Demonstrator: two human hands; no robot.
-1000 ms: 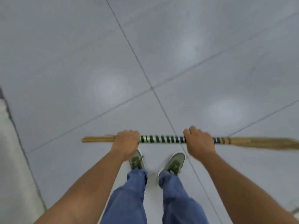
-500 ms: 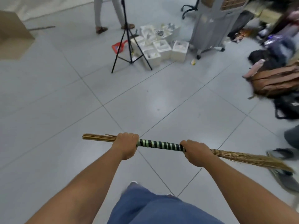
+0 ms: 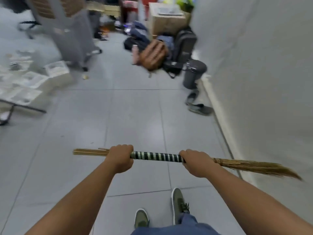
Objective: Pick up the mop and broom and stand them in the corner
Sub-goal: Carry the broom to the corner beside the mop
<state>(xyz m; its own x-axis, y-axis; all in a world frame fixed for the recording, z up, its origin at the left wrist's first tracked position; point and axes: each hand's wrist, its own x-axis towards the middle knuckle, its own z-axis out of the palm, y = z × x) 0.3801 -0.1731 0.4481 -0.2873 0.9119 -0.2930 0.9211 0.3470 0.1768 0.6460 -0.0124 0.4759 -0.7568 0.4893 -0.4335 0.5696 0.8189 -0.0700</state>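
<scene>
I hold a straw broom (image 3: pixel 156 156) level across my body, above the grey tiled floor. Its handle is wrapped in black and pale green stripes. Bare stick ends jut out to the left, and the brush end trails off to the right, close to the white wall (image 3: pixel 264 82). My left hand (image 3: pixel 120 157) grips the handle's left part. My right hand (image 3: pixel 197 162) is closed around it where the wrapping meets the bristles. No mop shows in view.
A grey bin (image 3: pixel 193 73) and loose shoes (image 3: pixel 199 109) lie along the wall on the right. Bags (image 3: pixel 153 54) and a cardboard box (image 3: pixel 166 17) crowd the far end. A grey air cooler (image 3: pixel 67 29) and white foam trays (image 3: pixel 33 80) stand on the left.
My view has lifted from the floor at my feet and swung right, toward the wall and the bags. Both hands have kept their hold on the broom.
</scene>
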